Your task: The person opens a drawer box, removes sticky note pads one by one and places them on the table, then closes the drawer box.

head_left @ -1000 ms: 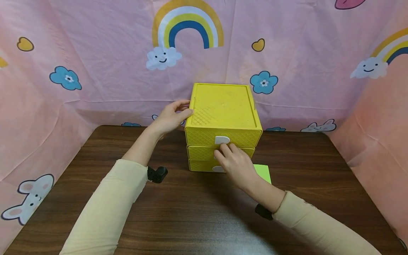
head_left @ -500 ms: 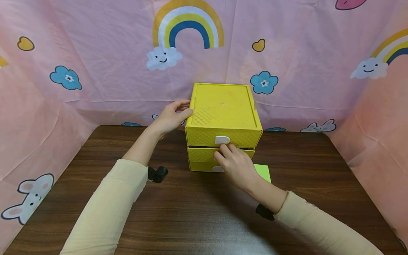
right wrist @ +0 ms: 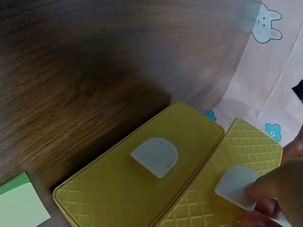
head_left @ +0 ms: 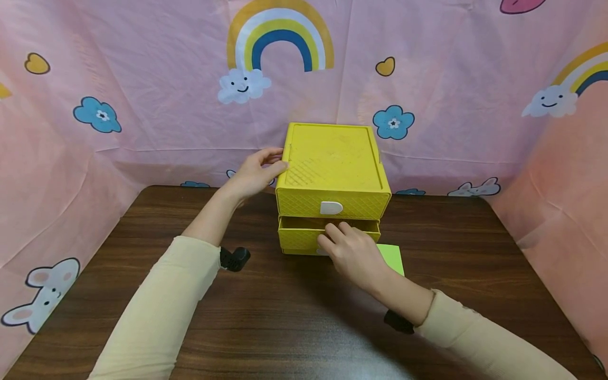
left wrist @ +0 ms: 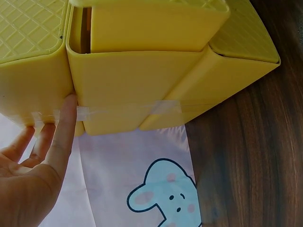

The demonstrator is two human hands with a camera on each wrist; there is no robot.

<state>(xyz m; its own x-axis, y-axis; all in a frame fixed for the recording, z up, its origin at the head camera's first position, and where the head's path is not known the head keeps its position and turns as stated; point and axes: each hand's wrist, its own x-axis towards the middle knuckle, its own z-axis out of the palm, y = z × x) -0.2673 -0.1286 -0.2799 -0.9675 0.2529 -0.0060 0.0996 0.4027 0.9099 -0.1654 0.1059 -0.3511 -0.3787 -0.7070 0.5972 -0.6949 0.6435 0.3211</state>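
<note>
A yellow three-tier drawer box [head_left: 332,158] stands toward the back of the table, each front carrying a diamond pattern. Its middle drawer [head_left: 301,239] is pulled partly out, with the inside showing along the top edge. My right hand [head_left: 353,256] pinches the white handle [right wrist: 236,187] of that drawer between thumb and fingers. On the box's left side rests my left hand [head_left: 256,171], thumb at the top edge; in the left wrist view its straight fingers [left wrist: 66,123] lie against the side wall. The top drawer's white handle [head_left: 331,208] and the bottom one's handle [right wrist: 158,156] are free.
A stack of light green paper squares [head_left: 391,258] lies on the dark wooden table [head_left: 266,316], right of the box and partly behind my right arm. A pink patterned cloth [head_left: 180,105] hangs close behind the box. Clear tape [left wrist: 165,106] crosses the box's side.
The middle drawer has slid out toward me, drawn by my right hand, which has moved slightly back. My left hand has stayed at the box's side.
</note>
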